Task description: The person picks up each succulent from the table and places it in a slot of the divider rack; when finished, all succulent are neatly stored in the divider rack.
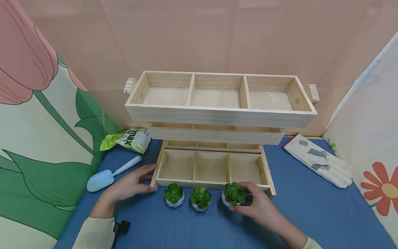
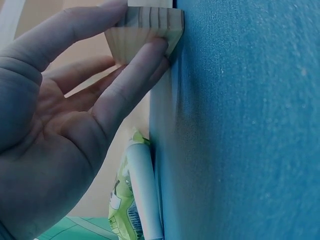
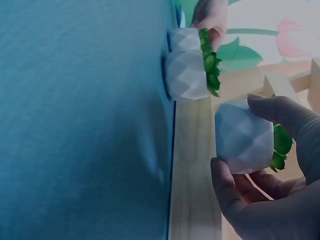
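My right hand point(image 1: 259, 209) holds a potted plant point(image 1: 234, 194), thumb on one side of the white faceted pot and fingers on the other; the grip is narrowed to the pot's width. The pot is raised clear of the blue cloth point(image 1: 186, 231), upright, at the front edge of the right compartment of the wooden stand's point(image 1: 220, 117) lowest box point(image 1: 189, 184). My left hand point(image 1: 132, 183) touches the left front end of the stand, thumb and fingers spread wide and relaxed against the wood; how firmly they press I cannot tell. Two similar plants stand upright on the cloth before the lowest box: the left plant point(image 1: 174, 195) and the middle plant point(image 1: 200, 199), near each other but apart. The stand's top box point(image 1: 220, 117) has three compartments. To the left, a light-blue scoop point(image 1: 101, 180) lies with its handle towards the stand; behind it sits a green bag point(image 1: 135, 140), just beside the stand. To the right lies a white-and-grey work glove point(image 1: 320, 162), cuff towards the stand.
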`<state>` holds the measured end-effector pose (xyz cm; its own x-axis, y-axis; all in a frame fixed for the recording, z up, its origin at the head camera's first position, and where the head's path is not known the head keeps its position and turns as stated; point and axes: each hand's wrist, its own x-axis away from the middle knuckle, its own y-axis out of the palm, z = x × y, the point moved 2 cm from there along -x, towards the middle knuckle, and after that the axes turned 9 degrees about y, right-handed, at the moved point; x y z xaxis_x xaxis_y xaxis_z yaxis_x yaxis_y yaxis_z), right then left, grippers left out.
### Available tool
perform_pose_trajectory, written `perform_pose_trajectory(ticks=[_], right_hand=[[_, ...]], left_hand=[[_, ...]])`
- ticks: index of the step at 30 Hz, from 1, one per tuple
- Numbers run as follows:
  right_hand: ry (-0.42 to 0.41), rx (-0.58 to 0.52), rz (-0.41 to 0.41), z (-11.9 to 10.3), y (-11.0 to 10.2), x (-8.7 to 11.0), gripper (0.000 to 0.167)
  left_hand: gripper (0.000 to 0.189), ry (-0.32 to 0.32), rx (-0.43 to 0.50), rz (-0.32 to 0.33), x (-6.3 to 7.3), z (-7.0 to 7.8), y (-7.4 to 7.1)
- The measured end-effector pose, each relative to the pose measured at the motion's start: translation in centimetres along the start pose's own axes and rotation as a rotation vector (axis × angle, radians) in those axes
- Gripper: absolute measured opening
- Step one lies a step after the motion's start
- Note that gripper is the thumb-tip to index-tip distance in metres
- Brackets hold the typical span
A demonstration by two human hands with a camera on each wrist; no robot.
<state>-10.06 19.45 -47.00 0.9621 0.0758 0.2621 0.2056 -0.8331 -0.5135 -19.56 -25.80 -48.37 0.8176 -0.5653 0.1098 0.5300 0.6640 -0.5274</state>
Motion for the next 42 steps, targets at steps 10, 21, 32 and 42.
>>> perform_pose_trajectory(ticks=[10,21,32,42], right_hand=[[-0.034,-0.016,-0.007,-1.4,-0.7,-0.7,0.073],[-0.068,-0.043,-0.049,-3.2,-0.6,-1.9,0.075],[-0.103,-0.079,-0.083,-5.4,0.1,-3.7,0.076],[-0.182,-0.076,-0.133,-7.2,2.3,-5.7,0.069]], left_hand=[[0.095,0.006,0.003,0.002,0.0,0.0,0.0],[0.095,0.002,-0.013,0.007,0.0,-0.1,0.0],[0.094,-0.009,-0.03,0.005,0.1,0.0,0.0],[0.094,0.01,-0.03,0.012,0.0,-0.2,0.1]])
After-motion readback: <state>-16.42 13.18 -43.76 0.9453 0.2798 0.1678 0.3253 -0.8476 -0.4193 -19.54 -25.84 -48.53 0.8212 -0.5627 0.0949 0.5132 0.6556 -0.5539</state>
